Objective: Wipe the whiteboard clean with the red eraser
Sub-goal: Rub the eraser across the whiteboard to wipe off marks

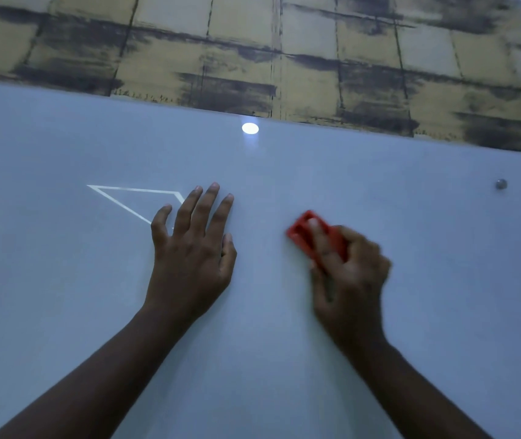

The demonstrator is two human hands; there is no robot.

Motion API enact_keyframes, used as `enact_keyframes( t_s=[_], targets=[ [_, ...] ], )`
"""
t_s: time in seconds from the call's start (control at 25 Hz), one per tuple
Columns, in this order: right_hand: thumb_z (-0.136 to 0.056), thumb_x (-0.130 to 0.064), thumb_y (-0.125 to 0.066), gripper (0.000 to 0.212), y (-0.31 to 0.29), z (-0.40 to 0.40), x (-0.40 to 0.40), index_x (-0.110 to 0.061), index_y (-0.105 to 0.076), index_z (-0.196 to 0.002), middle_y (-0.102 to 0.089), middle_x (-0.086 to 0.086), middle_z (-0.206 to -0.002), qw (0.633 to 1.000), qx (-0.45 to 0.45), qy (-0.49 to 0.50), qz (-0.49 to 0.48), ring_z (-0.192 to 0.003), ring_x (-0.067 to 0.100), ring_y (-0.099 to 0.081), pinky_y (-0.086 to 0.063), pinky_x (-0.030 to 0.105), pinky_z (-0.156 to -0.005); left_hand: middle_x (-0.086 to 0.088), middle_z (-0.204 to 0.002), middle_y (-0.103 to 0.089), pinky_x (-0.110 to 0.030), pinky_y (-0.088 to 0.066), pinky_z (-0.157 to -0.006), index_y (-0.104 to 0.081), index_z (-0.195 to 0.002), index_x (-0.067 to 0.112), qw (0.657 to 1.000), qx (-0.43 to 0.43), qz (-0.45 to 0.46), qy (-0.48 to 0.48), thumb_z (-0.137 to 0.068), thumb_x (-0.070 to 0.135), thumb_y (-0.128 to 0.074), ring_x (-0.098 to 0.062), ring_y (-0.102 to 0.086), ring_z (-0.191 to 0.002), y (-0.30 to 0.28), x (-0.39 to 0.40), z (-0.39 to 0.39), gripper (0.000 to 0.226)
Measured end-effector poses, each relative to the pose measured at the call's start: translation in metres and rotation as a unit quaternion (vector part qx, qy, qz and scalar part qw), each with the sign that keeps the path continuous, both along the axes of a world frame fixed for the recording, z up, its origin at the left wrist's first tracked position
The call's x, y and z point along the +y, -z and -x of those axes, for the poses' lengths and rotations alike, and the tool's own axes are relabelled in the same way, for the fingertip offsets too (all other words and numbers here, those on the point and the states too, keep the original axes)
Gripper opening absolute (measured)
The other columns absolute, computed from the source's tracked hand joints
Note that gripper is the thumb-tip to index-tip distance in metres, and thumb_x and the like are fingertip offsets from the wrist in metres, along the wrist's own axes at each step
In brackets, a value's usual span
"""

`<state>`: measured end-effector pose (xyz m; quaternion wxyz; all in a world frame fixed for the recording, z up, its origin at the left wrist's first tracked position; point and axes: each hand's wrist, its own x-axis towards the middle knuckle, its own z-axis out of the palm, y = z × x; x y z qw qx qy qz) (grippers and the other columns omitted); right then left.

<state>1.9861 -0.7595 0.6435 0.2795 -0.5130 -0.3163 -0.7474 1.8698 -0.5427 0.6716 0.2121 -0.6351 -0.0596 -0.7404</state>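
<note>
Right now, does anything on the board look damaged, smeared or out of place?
Nothing looks damaged. The whiteboard shows only glare spots and a pale triangular outline, possibly a reflection. The right hand grips the red eraser, blurred; the left hand rests flat.

Red eraser (303, 232) blurred, flat against glossy pale whiteboard (284, 359)

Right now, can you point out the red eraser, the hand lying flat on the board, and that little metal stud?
red eraser (300, 231), head view: its uncovered upper-left end.
left hand (193, 248), head view: back of the hand, fingers spread.
metal stud (501, 184), head view: its round face, on the board's right side.
</note>
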Motion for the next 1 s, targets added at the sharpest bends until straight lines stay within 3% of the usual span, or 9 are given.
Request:
enact_keyframes(
  t_s=[0.12, 0.28, 0.4, 0.68, 0.84, 1.0],
  targets=[
    [-0.102, -0.027, -0.057, 0.053, 0.011, 0.021, 0.028, -0.020, -0.051, -0.154, -0.057, 0.016, -0.137, 0.991, -0.050, 0.010, 0.124, -0.119, 0.033, -0.053, -0.039, 0.046, -0.093, -0.011, -0.168, -0.039, -0.059, -0.027, -0.119, -0.045, -0.159, 0.014, 1.000, 0.007, 0.002, 0.004, -0.103, 0.034, -0.039, -0.030, -0.036, -0.156, -0.002, 0.000, 0.002, 0.060],
    [-0.103, -0.029, -0.056, 0.053, -0.008, 0.008, 0.005, -0.018, -0.050, -0.155, -0.056, 0.015, -0.139, 0.980, -0.092, 0.029, 0.171, -0.120, 0.033, -0.055, -0.043, 0.047, -0.092, -0.011, -0.158, -0.050, -0.056, -0.032, -0.111, -0.055, -0.149, 0.014, 1.000, 0.005, -0.015, 0.000, -0.099, 0.035, -0.047, -0.031, -0.047, -0.147, -0.009, 0.002, 0.010, 0.056],
    [-0.099, -0.026, -0.061, 0.053, -0.034, -0.017, -0.028, -0.019, -0.055, -0.151, -0.057, 0.015, -0.135, 0.990, -0.086, 0.025, 0.109, -0.112, 0.036, -0.056, -0.042, 0.046, -0.089, -0.010, -0.147, -0.057, -0.052, -0.034, -0.103, -0.062, -0.138, 0.014, 1.000, -0.014, -0.024, -0.006, -0.096, 0.033, -0.050, -0.033, -0.054, -0.135, -0.017, 0.002, 0.014, 0.048],
    [-0.097, -0.031, -0.055, 0.055, -0.094, -0.084, -0.115, -0.021, -0.055, -0.151, -0.056, 0.015, -0.128, 0.991, 0.041, 0.021, -0.127, -0.109, 0.039, -0.051, -0.038, 0.046, -0.089, -0.010, -0.135, -0.056, -0.049, -0.034, -0.094, -0.061, -0.134, 0.015, 0.999, -0.014, -0.032, -0.001, -0.094, 0.033, -0.047, -0.035, -0.053, -0.125, -0.058, -0.017, 0.002, 0.047],
    [-0.097, -0.037, -0.046, 0.055, -0.096, -0.083, -0.103, -0.024, -0.057, -0.149, -0.057, 0.012, -0.128, 0.987, 0.058, -0.017, -0.152, -0.111, 0.037, -0.051, -0.039, 0.047, -0.091, -0.012, -0.141, -0.053, -0.052, -0.034, -0.098, -0.058, -0.137, 0.013, 1.000, -0.016, -0.014, 0.013, -0.093, 0.031, -0.045, -0.036, -0.050, -0.132, -0.088, -0.035, -0.014, 0.049],
    [-0.095, -0.036, -0.045, 0.055, -0.112, -0.058, -0.074, -0.025, -0.060, -0.146, -0.060, 0.011, -0.122, 0.993, 0.033, -0.026, -0.113, -0.102, 0.038, -0.055, -0.040, 0.045, -0.082, -0.013, -0.144, -0.054, -0.052, -0.034, -0.100, -0.057, -0.137, 0.010, 0.999, -0.039, 0.003, 0.025, -0.091, 0.024, -0.045, -0.036, -0.051, -0.134, -0.091, -0.069, -0.041, 0.050]
  ],
)
